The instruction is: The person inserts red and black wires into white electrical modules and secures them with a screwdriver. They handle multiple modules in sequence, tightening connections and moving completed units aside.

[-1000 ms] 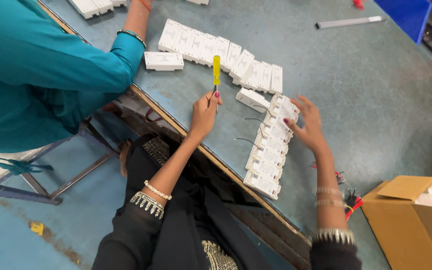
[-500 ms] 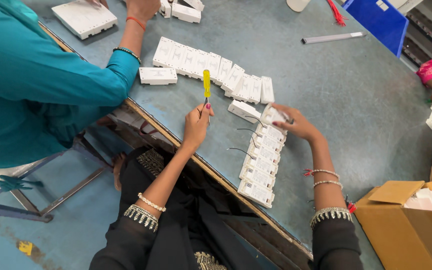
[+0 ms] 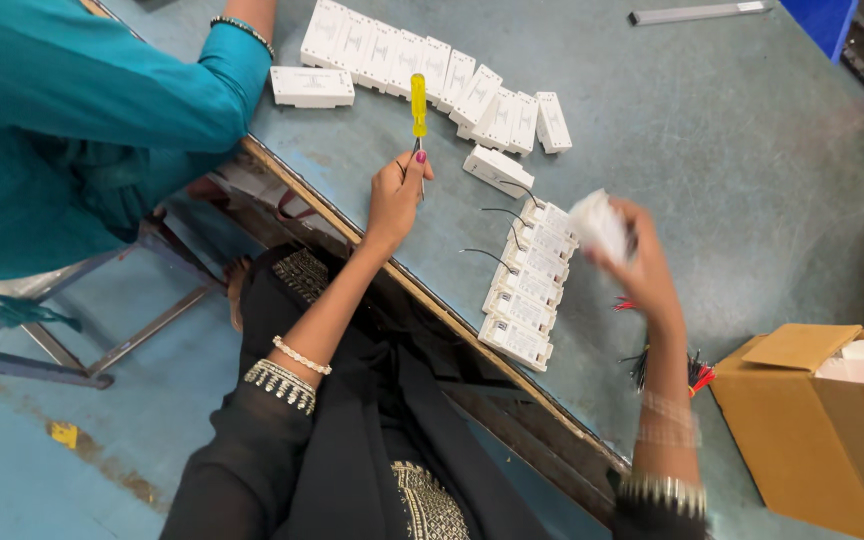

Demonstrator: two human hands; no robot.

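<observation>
While the grey table [image 3: 712, 130] fills most of the view, a cardboard box [image 3: 812, 430] sits at its right corner and a co-worker's teal sleeve [image 3: 82, 110] rests on its left edge. A row of white cases [image 3: 432, 70] lies at the far side, a second row [image 3: 532, 285] (with thin black wires) nearer. The right hand [image 3: 642, 265] is lifted above that row, closed around a blurred white case [image 3: 600, 222]. The left hand [image 3: 397, 190] grips a yellow-handled screwdriver [image 3: 418, 105] upright, its tip on the table.

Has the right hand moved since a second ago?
Yes. The right hand has lifted off the row of white boxes, now holding one box above it.
</observation>
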